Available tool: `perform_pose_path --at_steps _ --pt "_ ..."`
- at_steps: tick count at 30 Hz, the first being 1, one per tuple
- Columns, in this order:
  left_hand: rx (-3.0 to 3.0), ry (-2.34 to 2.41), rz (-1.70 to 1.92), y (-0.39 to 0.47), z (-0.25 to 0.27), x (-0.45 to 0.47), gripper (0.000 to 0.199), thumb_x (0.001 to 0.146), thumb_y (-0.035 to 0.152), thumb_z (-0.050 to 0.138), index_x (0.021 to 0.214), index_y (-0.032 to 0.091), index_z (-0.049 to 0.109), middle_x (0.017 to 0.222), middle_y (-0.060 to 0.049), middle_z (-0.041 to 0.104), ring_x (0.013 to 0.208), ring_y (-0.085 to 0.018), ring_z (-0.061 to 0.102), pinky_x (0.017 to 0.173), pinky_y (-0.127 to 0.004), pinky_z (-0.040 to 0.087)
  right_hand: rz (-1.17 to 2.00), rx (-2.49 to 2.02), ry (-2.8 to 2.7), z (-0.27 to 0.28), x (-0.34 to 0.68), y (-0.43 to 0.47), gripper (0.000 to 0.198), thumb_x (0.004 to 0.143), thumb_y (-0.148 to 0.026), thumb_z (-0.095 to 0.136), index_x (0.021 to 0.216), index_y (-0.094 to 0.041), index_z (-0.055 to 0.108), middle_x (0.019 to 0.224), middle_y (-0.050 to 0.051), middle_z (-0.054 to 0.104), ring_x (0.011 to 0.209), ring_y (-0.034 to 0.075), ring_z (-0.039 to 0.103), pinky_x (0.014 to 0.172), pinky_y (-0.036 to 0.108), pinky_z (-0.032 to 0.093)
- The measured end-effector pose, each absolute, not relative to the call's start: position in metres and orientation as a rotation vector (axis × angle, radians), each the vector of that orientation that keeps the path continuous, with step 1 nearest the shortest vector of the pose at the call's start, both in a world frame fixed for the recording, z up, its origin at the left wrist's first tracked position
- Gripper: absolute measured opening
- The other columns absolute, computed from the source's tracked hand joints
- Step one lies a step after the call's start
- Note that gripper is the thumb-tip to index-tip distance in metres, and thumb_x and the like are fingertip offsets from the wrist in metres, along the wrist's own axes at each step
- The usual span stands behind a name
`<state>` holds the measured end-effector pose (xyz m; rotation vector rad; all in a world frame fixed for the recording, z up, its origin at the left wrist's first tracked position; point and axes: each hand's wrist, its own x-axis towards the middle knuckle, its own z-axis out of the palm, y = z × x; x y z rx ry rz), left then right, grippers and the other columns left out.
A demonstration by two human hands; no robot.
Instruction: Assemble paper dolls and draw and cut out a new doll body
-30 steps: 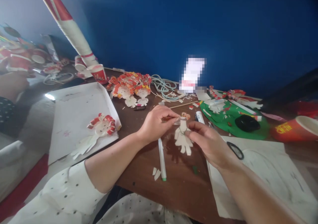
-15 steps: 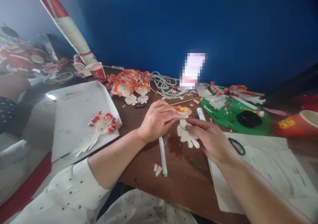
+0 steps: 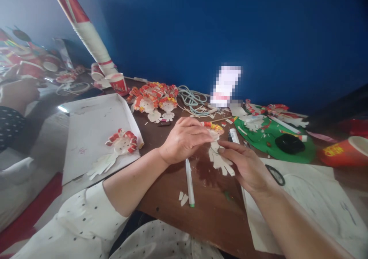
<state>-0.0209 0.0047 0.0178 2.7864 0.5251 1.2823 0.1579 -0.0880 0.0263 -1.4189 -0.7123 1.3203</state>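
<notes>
Between my hands, above the brown table, is a paper doll (image 3: 220,161) with a white cut-out body, strips along its lower edge and red-and-yellow curls round its head. My left hand (image 3: 185,140) pinches the doll's head; its fingers partly cover it. My right hand (image 3: 244,161) holds the side of the white body between thumb and fingers. Below my left hand lies a white marker (image 3: 189,182) with a green end, beside small paper scraps (image 3: 183,198). Another paper doll (image 3: 122,144) with red-and-white curls rests on the white box lid at the left.
A white box lid (image 3: 86,136) is at left, a pile of paper dolls (image 3: 153,98) behind. Further right lie a green disc (image 3: 261,136), an orange paper cup (image 3: 342,151) and paper sheets (image 3: 304,201). A tall cup stack (image 3: 89,36) leans at the wall. Another person's hand (image 3: 20,92) is far left.
The doll in my hands has tilted slightly and its head shows more. The whole view has shifted a little. Both hands keep hold of the doll.
</notes>
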Motion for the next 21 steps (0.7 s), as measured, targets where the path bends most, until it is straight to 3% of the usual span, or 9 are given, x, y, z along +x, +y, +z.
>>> perform_pose_path --at_steps 8,21 --pt "2.932 0.422 1.357 0.0044 0.0166 -0.0237 0.019 0.092 0.024 0.057 0.106 0.029 0.069 0.107 0.005 0.074 0.102 -0.012 0.059 0.090 -0.030 0.038 1.362 -1.441 -0.641 0.0261 0.1590 -0.0872 0.041 0.051 -0.031 0.085 0.089 -0.018 0.076 0.061 0.000 0.066 0.054 0.010 0.053 0.052 0.023 0.038" --pt "3.012 0.336 1.394 0.0037 0.0203 -0.0247 0.017 0.093 0.024 0.056 0.104 0.027 0.069 0.103 0.004 0.074 0.099 -0.010 0.060 0.092 -0.029 0.039 1.453 -1.382 -0.555 0.0263 0.1591 -0.0878 0.041 0.048 -0.028 0.087 0.087 -0.018 0.076 0.063 0.002 0.070 0.051 0.013 0.059 0.050 0.024 0.043"
